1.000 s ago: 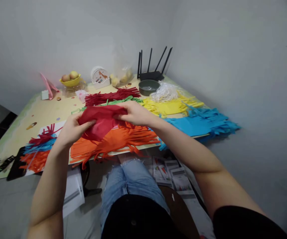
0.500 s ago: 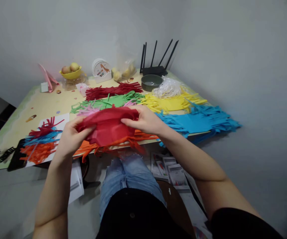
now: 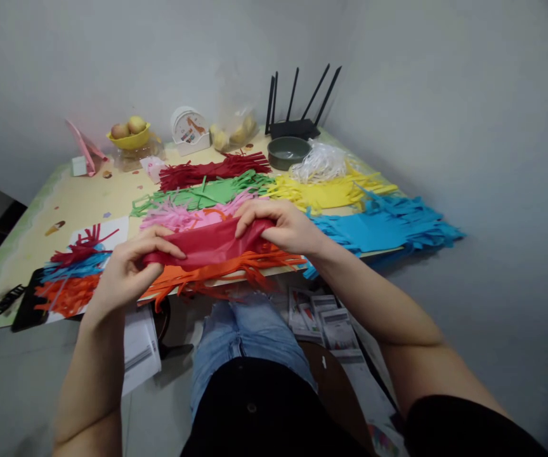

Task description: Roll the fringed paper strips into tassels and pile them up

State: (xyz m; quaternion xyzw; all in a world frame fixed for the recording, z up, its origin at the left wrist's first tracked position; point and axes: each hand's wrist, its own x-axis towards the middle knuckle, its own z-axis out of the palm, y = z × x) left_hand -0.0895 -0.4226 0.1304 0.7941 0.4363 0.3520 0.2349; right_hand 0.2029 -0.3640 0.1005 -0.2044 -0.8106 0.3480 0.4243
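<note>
Head view: the left hand and right hand pinch the ends of a red paper, folding it; next, press it flat, I think.

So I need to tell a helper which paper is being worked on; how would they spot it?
Start at the table edge nearest the person. Above the orange fringe, the left hand and right hand hold a red sheet between them. Unlike the fringed stacks, it is uncut.
</note>
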